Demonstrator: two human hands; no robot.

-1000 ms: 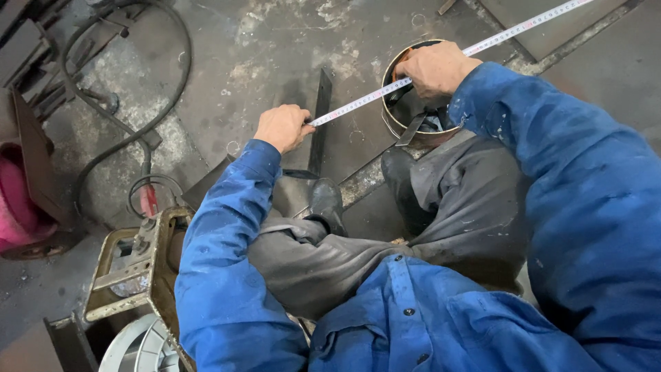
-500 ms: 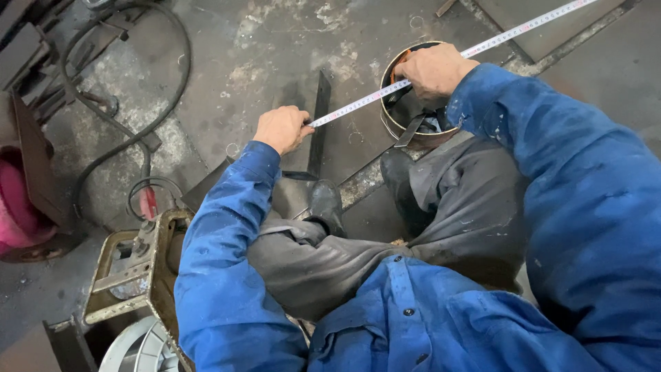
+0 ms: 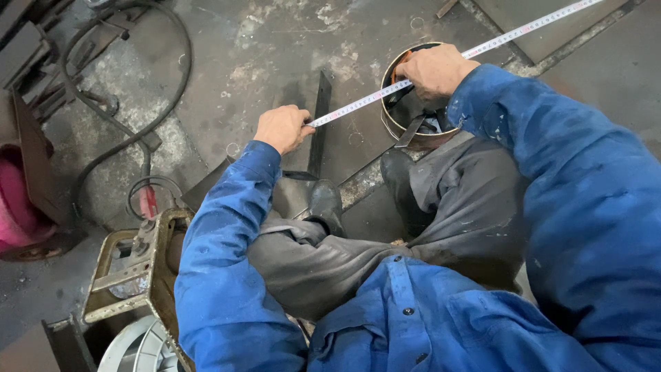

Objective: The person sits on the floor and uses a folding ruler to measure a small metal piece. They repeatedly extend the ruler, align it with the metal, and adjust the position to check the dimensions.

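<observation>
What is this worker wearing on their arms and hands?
Both arms are in long blue work-jacket sleeves, creased and marked with pale dust and smudges. The left hand and right hand are bare, with no gloves. The cuffs end at the wrists.

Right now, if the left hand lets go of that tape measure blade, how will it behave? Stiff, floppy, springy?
The tape measure blade is a thin strip held straight between the left hand and the right hand, so it is probably light and only stiff while tensioned. Released, the free end would likely sag or kink. It passes over the metal ring, whose rim may catch it.
</observation>
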